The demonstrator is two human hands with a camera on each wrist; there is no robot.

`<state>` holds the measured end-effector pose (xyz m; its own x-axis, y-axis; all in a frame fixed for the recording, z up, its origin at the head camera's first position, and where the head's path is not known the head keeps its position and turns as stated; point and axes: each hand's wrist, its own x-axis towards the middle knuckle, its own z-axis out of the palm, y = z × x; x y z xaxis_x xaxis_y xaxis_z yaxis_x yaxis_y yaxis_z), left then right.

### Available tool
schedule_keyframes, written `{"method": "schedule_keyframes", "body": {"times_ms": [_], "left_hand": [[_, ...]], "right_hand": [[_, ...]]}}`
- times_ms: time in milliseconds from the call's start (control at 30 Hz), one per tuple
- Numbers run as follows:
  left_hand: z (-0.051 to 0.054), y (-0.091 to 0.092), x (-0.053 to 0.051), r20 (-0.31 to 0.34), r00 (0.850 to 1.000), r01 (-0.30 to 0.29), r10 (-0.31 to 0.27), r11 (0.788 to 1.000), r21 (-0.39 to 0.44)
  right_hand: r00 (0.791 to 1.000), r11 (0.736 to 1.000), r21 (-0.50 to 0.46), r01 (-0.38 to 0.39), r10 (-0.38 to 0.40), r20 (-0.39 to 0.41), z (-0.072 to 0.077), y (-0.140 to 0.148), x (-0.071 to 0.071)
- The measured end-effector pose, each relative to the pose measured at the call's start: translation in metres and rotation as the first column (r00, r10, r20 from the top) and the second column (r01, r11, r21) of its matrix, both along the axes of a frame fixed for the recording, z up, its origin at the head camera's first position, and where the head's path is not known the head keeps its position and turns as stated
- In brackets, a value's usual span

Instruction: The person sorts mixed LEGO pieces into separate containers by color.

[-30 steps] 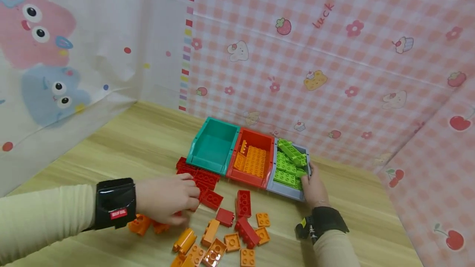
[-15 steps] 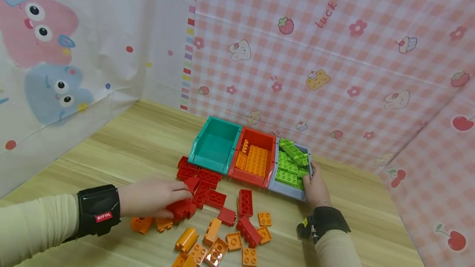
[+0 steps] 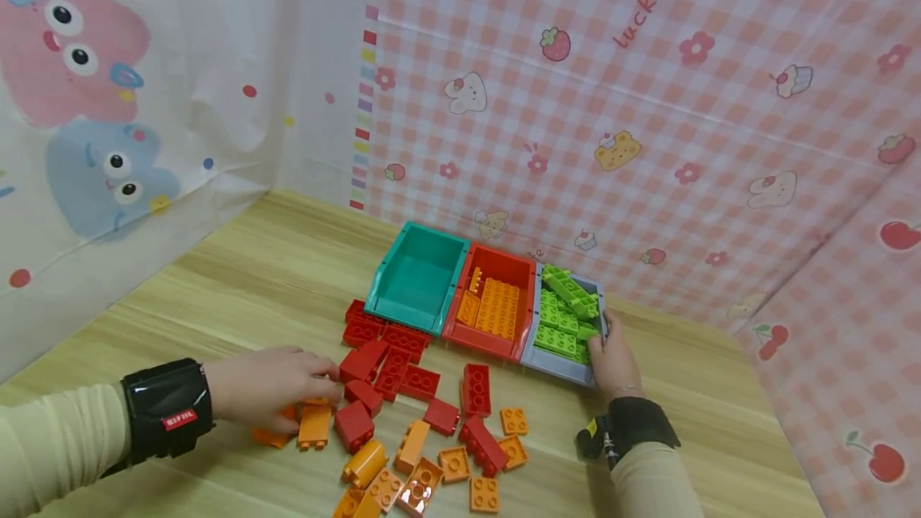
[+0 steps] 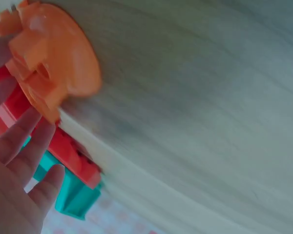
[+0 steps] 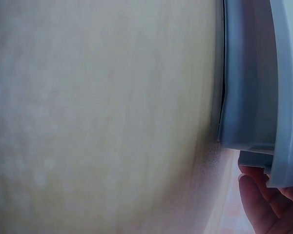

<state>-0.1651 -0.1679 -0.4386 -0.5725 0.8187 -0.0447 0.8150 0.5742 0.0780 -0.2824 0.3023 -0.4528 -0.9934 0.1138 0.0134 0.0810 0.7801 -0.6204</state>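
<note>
My left hand (image 3: 268,390) is over the left end of the loose bricks, fingers loosely spread. An orange brick (image 3: 314,427) lies beside its fingertips, and a rounded orange piece (image 4: 71,53) is partly under the hand. Just right of these fingers sit a sloped red brick (image 3: 363,362) and another red brick (image 3: 354,426). With the thumb inside and fingers outside, my right hand (image 3: 617,358) grips the right side of the grey bin (image 3: 556,368). That bin holds light green bricks (image 3: 557,340); the right wrist view shows fingertips (image 5: 256,197) at its corner.
Left of the grey bin stand a red bin (image 3: 480,341) with orange bricks inside and a teal bin (image 3: 406,314). Loose red and orange bricks, such as an orange square brick (image 3: 484,494), cover the front middle of the wooden table (image 3: 237,278). Patterned cloth walls (image 3: 647,206) close in behind.
My left hand has drawn back leftward from the red bricks to the orange ones, leaving several red bricks uncovered. The orange brick near it has shifted slightly. My right hand stays on the grey bin.
</note>
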Motion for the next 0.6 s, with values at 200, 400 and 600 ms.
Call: {"method": "schedule_keyframes", "body": {"times_ms": [200,400,600], "left_hand": [[0.003,0.008,-0.005,-0.006,0.996,0.085,-0.085,0.993,0.086],[0.020,0.013,-0.020,-0.163,0.982,0.119,-0.099,0.986,0.114],[0.009,0.036,-0.006,-0.142,0.977,0.168,-0.157,0.983,0.070]], "right_hand": [[1.000,1.000,-0.009,0.001,-0.001,-0.015,-0.002,0.003,-0.001],[1.000,1.000,-0.002,0.011,-0.011,-0.019,-0.003,0.002,-0.003],[1.000,0.999,-0.021,0.025,-0.025,0.002,-0.004,0.002,-0.001]]}}
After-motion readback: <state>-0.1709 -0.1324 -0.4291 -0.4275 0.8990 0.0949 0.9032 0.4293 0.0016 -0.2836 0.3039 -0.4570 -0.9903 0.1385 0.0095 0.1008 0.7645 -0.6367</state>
